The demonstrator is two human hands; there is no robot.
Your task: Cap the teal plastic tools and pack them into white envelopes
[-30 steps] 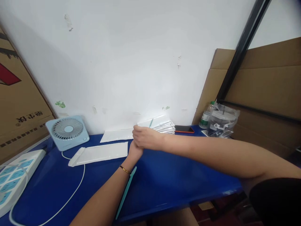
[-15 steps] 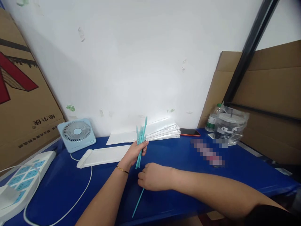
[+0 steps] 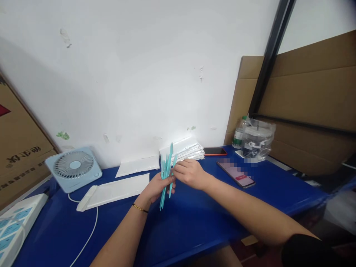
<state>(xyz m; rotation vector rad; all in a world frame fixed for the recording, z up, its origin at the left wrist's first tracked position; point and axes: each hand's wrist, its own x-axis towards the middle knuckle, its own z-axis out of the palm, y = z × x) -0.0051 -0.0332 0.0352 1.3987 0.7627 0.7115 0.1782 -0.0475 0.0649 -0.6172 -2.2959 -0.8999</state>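
Several slim teal sticks [image 3: 167, 166] with flattened, blade-like ends stand roughly upright in a loose bundle above the blue table. My left hand [image 3: 159, 186] is closed around the lower part of that bundle, thumb across the front. Against the bundle's right side, my right hand [image 3: 191, 173] has its fingers pinched on one teal stick [image 3: 170, 188]; part of that stick is hidden by the fingers. A long white padded pouch [image 3: 116, 191], folded over at its left end, lies to the left of my left hand.
Behind my hands are a flat white pouch [image 3: 138, 166] and a stack of white pouches [image 3: 185, 147]. Two phones [image 3: 215, 151] [image 3: 236, 174], a bottle [image 3: 238, 136] and a bagged cup [image 3: 257, 142] lie or stand right. A blue fan [image 3: 73, 165] and power strip [image 3: 13, 230] are left.
My right hand has risen from low over the table to the bundle, bringing up the single teal stick. My left hand still holds the bundle. The view has turned right.
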